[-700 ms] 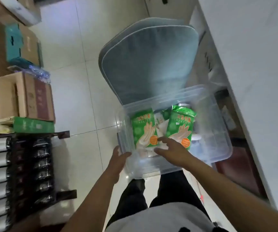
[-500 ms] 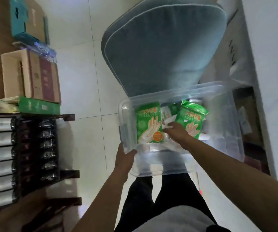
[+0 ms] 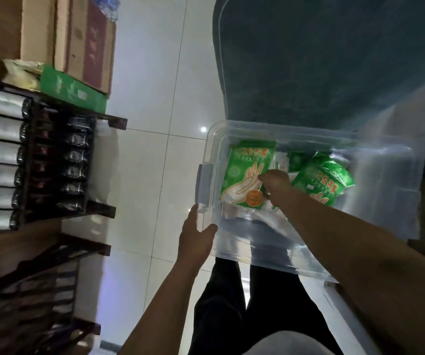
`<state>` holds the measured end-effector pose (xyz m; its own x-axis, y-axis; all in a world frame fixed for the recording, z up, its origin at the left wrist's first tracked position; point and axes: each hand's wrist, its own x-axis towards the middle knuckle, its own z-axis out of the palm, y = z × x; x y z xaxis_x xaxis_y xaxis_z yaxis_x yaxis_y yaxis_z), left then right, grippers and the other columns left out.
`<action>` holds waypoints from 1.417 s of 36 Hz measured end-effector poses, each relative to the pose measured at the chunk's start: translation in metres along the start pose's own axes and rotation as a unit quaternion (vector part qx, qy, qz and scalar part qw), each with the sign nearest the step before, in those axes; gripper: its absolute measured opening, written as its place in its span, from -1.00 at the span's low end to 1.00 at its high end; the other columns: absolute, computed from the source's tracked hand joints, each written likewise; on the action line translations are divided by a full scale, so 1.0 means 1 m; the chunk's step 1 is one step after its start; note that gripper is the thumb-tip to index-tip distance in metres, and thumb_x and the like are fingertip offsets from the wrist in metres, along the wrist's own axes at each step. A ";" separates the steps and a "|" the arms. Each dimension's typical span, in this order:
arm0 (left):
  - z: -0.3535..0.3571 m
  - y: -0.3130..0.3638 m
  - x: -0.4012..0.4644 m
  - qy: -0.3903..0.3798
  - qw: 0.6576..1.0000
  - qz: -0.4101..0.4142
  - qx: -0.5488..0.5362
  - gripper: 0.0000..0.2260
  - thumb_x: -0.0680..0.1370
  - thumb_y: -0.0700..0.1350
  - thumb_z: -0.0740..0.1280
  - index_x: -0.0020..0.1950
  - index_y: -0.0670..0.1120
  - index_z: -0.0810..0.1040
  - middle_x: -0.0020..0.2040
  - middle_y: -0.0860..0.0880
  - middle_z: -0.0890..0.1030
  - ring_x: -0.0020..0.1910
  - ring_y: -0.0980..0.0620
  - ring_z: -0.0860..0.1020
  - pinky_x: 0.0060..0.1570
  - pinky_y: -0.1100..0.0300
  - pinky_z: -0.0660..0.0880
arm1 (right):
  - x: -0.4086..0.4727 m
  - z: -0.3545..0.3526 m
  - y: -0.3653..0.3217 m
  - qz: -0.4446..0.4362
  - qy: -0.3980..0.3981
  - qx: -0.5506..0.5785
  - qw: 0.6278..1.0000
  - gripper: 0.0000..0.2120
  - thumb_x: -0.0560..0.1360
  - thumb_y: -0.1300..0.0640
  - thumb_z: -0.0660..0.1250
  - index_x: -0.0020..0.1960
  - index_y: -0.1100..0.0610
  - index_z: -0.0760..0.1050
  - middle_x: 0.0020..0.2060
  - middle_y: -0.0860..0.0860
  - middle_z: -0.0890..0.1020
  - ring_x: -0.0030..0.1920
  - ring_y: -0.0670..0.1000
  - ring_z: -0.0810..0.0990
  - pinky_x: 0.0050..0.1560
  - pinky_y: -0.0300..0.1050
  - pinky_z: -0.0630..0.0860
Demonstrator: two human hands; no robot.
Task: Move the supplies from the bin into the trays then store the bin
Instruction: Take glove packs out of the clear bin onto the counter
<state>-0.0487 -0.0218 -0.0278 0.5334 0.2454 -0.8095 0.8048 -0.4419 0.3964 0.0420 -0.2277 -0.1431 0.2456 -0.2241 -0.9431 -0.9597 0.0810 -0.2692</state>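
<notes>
A clear, rectangular plastic storage bin (image 3: pixel 308 242) fills the centre right of the frame, standing on the pale glossy tiled floor (image 3: pixel 155 85) in front of a dark teal cushioned chair back (image 3: pixel 321 60) that takes up the upper right. Inside the bin, toward its upper left corner, a flat green plastic packet printed with a pale glove outline and an orange round sticker (image 3: pixel 247 172) stands tilted against the left wall. A second, crumpled green glove packet (image 3: pixel 326 178) lies toward the middle right of the bin, and between the two, further back, sits a smaller green-and-white packet (image 3: pixel 296 160), partly hidden. The person's right hand (image 3: pixel 275 180) reaches down into the bin between the two large packets, its fingers curled under; they touch the right edge of the left packet, but whether they actually pinch it or something beneath cannot be told, since the fingertips are hidden. The left hand (image 3: pixel 196 237) is at the bin's lower left corner, thumb hooked over the rim and the palm against the outer wall just below the grey-blue latch handle (image 3: pixel 205 183), gripping the rim. On the left side of the frame a dark wooden rack (image 3: pixel 39 160) holds rows of silver-wrapped rolls (image 3: pixel 1 152), and in the upper left corner stand a brown cardboard box with a red panel (image 3: pixel 85 44) and a flat green box (image 3: pixel 73 88). The person's dark trousers (image 3: pixel 231 303) show at the bottom centre.
</notes>
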 end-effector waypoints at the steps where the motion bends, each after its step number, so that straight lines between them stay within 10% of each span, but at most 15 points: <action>1: -0.001 -0.001 -0.002 -0.005 1.000 -0.003 -0.003 -0.40 0.51 -0.06 0.34 0.51 0.22 0.24 0.46 0.03 0.39 0.36 0.01 0.40 0.20 0.10 0.38 | -0.001 0.000 0.000 0.007 -0.005 0.015 1.000 -0.88 0.53 0.28 0.34 -0.18 0.18 0.49 -0.01 0.21 0.60 -0.11 0.11 0.60 0.02 0.08 0.63; 15: -0.032 -0.003 -0.049 0.055 0.995 0.055 -0.069 -0.51 0.55 -0.20 0.34 0.44 0.11 0.38 0.39 0.04 0.47 0.36 0.04 0.41 0.13 0.19 0.35 | -0.087 -0.021 0.027 -0.041 -0.063 0.096 0.993 -0.91 0.43 0.39 0.43 -0.12 0.24 0.57 -0.20 0.17 0.62 -0.20 0.10 0.60 -0.26 -0.02 0.61; 21: -0.062 0.024 -0.074 -0.055 0.988 0.110 -0.089 -0.42 0.50 -0.04 0.47 0.47 0.13 0.35 0.33 0.07 0.44 0.28 0.08 0.41 0.12 0.18 0.37 | -0.178 -0.055 0.039 -0.131 -0.199 0.083 0.968 -0.81 0.46 0.28 0.43 0.05 0.30 0.55 -0.13 0.20 0.57 -0.08 0.13 0.55 -0.09 0.04 0.61; 26: -0.088 0.038 -0.099 -0.248 0.953 0.127 -0.119 -0.60 0.49 -0.18 0.47 0.30 0.03 0.53 0.17 -0.08 0.68 0.15 -0.12 0.64 0.24 -0.23 0.50 | -0.262 -0.078 0.068 -0.190 -0.251 0.112 0.942 -0.90 0.40 0.26 0.45 -0.22 0.08 0.66 -0.29 0.01 0.67 -0.23 -0.05 0.66 -0.19 -0.03 0.61; 31: -0.100 0.027 -0.123 -0.316 0.922 0.197 -0.104 -0.67 0.46 -0.27 0.47 0.18 0.00 0.63 0.08 -0.12 0.71 0.05 -0.16 0.68 -0.01 -0.08 0.63 | -0.312 -0.080 0.117 -0.216 -0.143 0.167 0.951 -0.56 0.26 0.21 0.53 0.11 0.23 0.54 -0.05 0.19 0.68 -0.06 0.14 0.68 0.06 0.28 0.57; 35: -0.101 0.013 -0.136 -0.366 0.900 0.212 -0.106 -0.66 0.46 -0.26 0.47 0.17 0.04 0.65 0.10 -0.14 0.70 0.07 -0.17 0.68 0.01 -0.11 0.63 | -0.342 -0.069 0.153 -0.239 -0.077 0.214 0.944 -0.65 0.44 0.29 0.44 0.22 0.17 0.54 -0.03 0.19 0.71 -0.15 0.11 0.70 -0.22 0.02 0.63; 43: -0.080 0.003 -0.161 -0.500 0.838 0.215 -0.035 -0.57 0.45 -0.24 0.39 0.30 0.01 0.58 0.17 -0.20 0.66 0.08 -0.20 0.65 -0.02 -0.03 0.58 | -0.398 -0.063 0.218 -0.290 0.128 0.254 0.914 -0.61 0.43 0.41 0.42 0.21 0.16 0.53 -0.09 0.27 0.69 -0.12 0.27 0.70 -0.14 0.19 0.63; 47: -0.061 0.002 -0.184 -0.536 0.812 0.228 0.006 -0.53 0.42 -0.27 0.36 0.30 0.05 0.59 0.17 -0.13 0.66 0.06 -0.15 0.65 0.00 -0.03 0.58 | -0.422 -0.075 0.240 -0.306 0.247 0.260 0.882 -0.58 0.37 0.47 0.44 0.14 0.14 0.53 -0.12 0.23 0.67 -0.21 0.10 0.67 -0.34 -0.16 0.59; 51: -0.038 0.007 -0.205 -0.516 0.822 0.240 0.010 -0.55 0.47 -0.38 0.37 0.26 0.02 0.61 0.15 -0.15 0.63 -0.02 -0.14 0.66 -0.04 -0.06 0.61 | -0.426 -0.093 0.256 -0.312 0.297 0.258 0.865 -0.70 0.37 0.45 0.44 -0.04 0.11 0.59 -0.13 0.18 0.67 -0.11 0.19 0.66 -0.25 -0.08 0.62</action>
<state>-0.1428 -0.0425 0.1576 0.2743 -0.8195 -0.5031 0.5565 -0.2914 0.7781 -0.3212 -0.2015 0.2076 0.4321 -0.8276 -0.3582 -0.4393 0.1537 -0.8851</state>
